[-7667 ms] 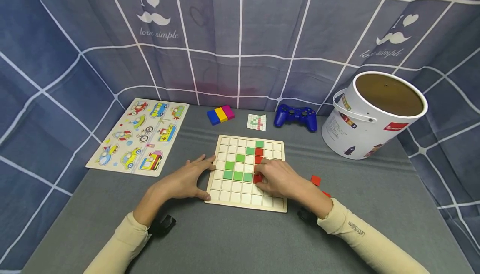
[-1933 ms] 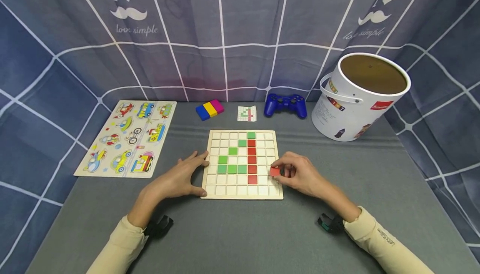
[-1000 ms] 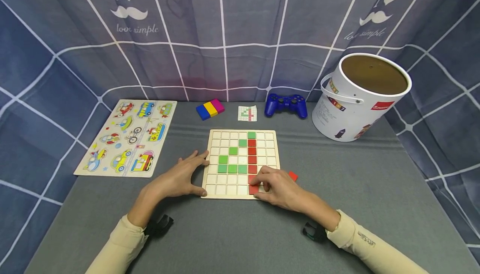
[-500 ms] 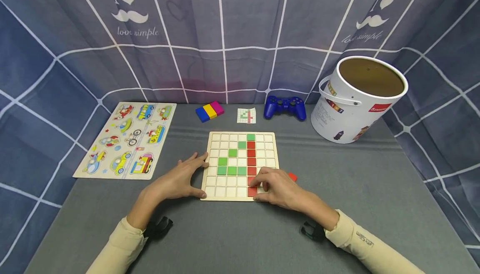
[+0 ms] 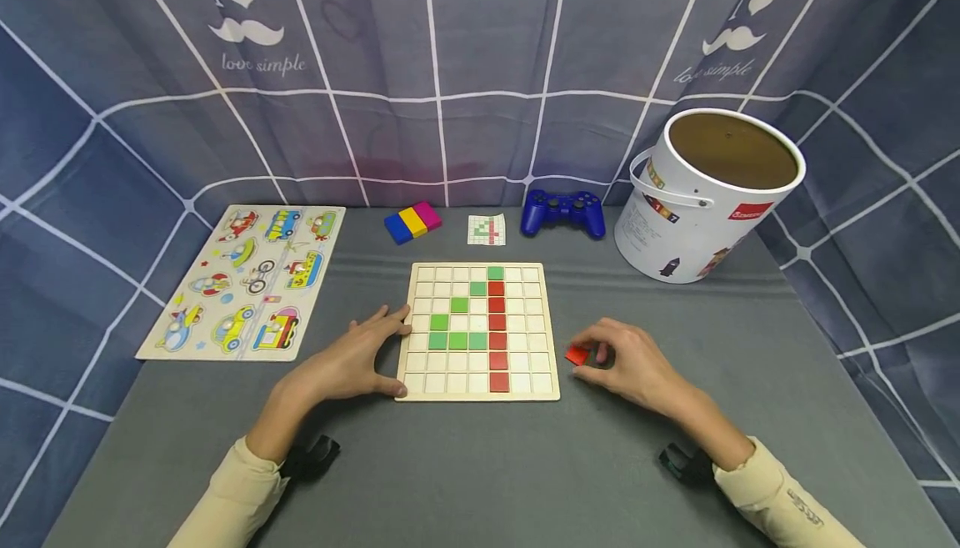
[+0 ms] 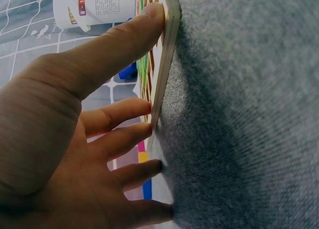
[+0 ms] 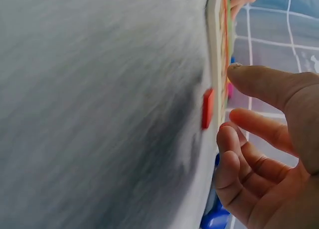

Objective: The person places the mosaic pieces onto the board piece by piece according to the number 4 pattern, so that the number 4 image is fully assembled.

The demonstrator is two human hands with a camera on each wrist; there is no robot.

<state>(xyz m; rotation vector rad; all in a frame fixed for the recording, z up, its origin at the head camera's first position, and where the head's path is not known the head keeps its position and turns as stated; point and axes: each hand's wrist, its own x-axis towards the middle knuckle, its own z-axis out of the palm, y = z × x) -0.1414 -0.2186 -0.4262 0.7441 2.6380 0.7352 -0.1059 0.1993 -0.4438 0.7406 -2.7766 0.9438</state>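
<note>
A wooden grid board (image 5: 477, 391) lies on the grey cloth, holding green tiles (image 5: 457, 339) and a column of red tiles (image 5: 497, 335) down to its bottom row. My left hand (image 5: 390, 348) rests flat against the board's left edge, thumb at the near corner, fingers straight; the left wrist view shows this hand (image 6: 119, 134) against the board's edge (image 6: 167, 54). My right hand (image 5: 592, 358) sits right of the board, fingers loosely curved around a loose red tile (image 5: 577, 355). In the right wrist view that tile (image 7: 207, 108) lies on the cloth, just clear of the fingertips (image 7: 234, 67).
A vehicle puzzle board (image 5: 247, 281) lies at the left. Coloured blocks (image 5: 412, 221), a small pattern card (image 5: 487, 230) and a blue game controller (image 5: 563, 213) line the back. A white bucket (image 5: 675, 231) with a brown lid stands at the back right. Blue fabric walls surround the table.
My right hand has left a red tile in the board's bottom row and moved right to the loose red tile on the cloth. The left hand has stayed put.
</note>
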